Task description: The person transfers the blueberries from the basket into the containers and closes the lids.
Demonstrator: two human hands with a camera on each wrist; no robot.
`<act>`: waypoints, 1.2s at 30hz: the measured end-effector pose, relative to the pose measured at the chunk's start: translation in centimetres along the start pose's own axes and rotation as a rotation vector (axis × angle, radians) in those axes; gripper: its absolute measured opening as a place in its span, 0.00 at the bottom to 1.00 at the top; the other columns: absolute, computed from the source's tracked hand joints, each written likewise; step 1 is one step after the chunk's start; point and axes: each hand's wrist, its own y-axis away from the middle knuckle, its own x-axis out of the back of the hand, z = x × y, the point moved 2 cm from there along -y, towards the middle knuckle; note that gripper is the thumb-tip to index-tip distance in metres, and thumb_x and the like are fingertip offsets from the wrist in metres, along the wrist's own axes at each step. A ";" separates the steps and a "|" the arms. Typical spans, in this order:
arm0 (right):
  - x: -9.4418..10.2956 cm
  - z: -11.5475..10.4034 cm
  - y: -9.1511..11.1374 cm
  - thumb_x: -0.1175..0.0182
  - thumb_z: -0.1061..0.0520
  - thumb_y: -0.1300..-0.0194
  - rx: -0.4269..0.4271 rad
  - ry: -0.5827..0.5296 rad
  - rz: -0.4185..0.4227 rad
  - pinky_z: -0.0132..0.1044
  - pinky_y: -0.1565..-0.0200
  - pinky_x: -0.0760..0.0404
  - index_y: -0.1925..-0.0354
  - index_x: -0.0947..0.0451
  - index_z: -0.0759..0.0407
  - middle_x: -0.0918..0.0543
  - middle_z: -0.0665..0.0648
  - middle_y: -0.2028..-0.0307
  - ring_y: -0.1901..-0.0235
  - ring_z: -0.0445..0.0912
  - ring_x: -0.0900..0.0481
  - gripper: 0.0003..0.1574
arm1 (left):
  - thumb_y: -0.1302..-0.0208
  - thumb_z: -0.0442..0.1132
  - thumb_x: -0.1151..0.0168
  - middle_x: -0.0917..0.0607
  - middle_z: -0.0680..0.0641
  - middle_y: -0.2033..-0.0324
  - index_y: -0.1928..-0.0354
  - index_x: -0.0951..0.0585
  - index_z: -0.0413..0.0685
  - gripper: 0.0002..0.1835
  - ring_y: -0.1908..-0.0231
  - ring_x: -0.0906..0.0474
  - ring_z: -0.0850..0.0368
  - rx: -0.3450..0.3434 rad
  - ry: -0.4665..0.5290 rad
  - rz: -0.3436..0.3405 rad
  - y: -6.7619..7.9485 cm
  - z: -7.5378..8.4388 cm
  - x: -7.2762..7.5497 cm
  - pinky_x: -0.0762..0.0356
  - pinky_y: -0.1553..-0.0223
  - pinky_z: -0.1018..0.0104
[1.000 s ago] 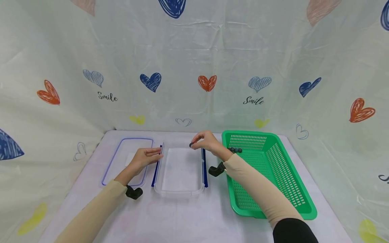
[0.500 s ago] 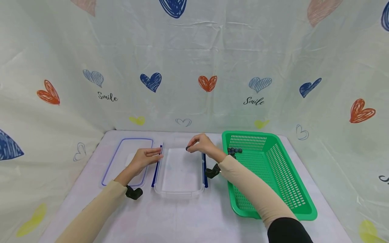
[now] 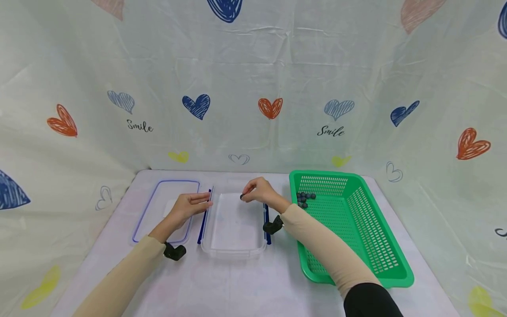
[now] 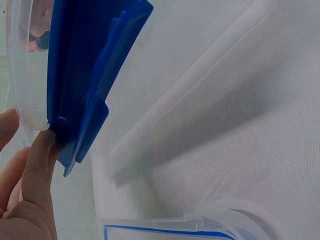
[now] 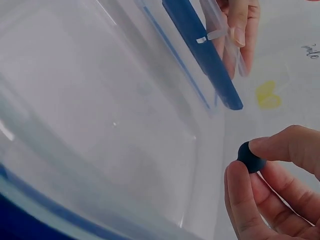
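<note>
My right hand [image 3: 260, 193] pinches a dark blueberry [image 5: 251, 157] between thumb and fingers, above the far right part of a clear plastic food container [image 3: 233, 252]. No berry shows inside that container. At the container's upper left, my left hand [image 3: 188, 209] holds its wall by the rim, beside a hinged blue side clip [image 4: 85, 65]. In the left wrist view, the thumb lies on one side of the wall and the fingers on the other. Several more blueberries [image 3: 304, 198] lie in the far left corner of a green basket [image 3: 352, 189].
Left of the container lies its clear lid [image 3: 156, 193] with a blue seal, partly under my left hand and wrist. The green basket stands at the right, with my right forearm [image 3: 328, 246] crossing over it. A patterned curtain [image 3: 237, 66] rises behind the table.
My right hand has moved left and slightly nearer with the blueberry, over the container. More berries in the basket have come into sight. The left hand stays in place.
</note>
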 end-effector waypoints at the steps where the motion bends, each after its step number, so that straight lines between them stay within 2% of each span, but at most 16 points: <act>1: 0.0 0.0 0.0 0.27 0.65 0.46 0.002 -0.002 0.002 0.40 0.60 0.17 0.68 0.15 0.63 0.17 0.56 0.69 0.68 0.47 0.18 0.06 | 0.35 0.36 0.31 0.24 0.34 0.41 0.35 0.28 0.30 0.30 0.50 0.17 0.54 0.002 -0.005 0.002 0.0 0.0 0.0 0.18 0.51 0.68; 9: -0.5 -0.1 0.1 0.27 0.65 0.44 -0.028 -0.022 -0.003 0.42 0.56 0.15 0.67 0.16 0.64 0.17 0.57 0.70 0.71 0.46 0.14 0.06 | 0.36 0.35 0.31 0.24 0.33 0.40 0.35 0.28 0.29 0.30 0.51 0.17 0.56 0.002 0.017 -0.007 0.1 0.0 -0.1 0.18 0.52 0.69; 16: -0.4 0.1 0.0 0.27 0.64 0.43 -0.022 0.005 0.004 0.44 0.56 0.16 0.68 0.16 0.63 0.17 0.56 0.71 0.71 0.46 0.15 0.06 | 0.35 0.34 0.31 0.25 0.34 0.40 0.35 0.28 0.29 0.30 0.50 0.17 0.56 0.000 0.025 -0.005 0.2 0.0 -0.3 0.18 0.52 0.69; 21: 0.0 0.0 0.0 0.27 0.62 0.43 -0.018 0.016 0.003 0.41 0.56 0.18 0.68 0.16 0.62 0.17 0.55 0.70 0.67 0.52 0.13 0.06 | 0.35 0.35 0.31 0.25 0.34 0.40 0.35 0.28 0.29 0.30 0.52 0.17 0.58 0.003 0.024 -0.005 0.2 0.1 -0.3 0.18 0.52 0.70; 30: 1.2 -0.3 0.1 0.28 0.61 0.43 -0.005 -0.060 0.010 0.57 0.46 0.20 0.66 0.15 0.63 0.17 0.57 0.66 0.59 0.61 0.15 0.07 | 0.34 0.34 0.32 0.26 0.33 0.39 0.34 0.29 0.29 0.30 0.53 0.17 0.61 -0.008 0.046 -0.018 0.3 0.4 -0.2 0.18 0.52 0.71; 36: 2.5 -0.2 0.4 0.28 0.62 0.42 0.009 -0.122 0.021 0.60 0.43 0.23 0.62 0.15 0.65 0.16 0.58 0.65 0.60 0.59 0.14 0.09 | 0.35 0.34 0.32 0.26 0.33 0.39 0.34 0.29 0.29 0.30 0.52 0.17 0.59 -0.006 0.048 -0.013 0.1 0.2 -0.1 0.18 0.52 0.70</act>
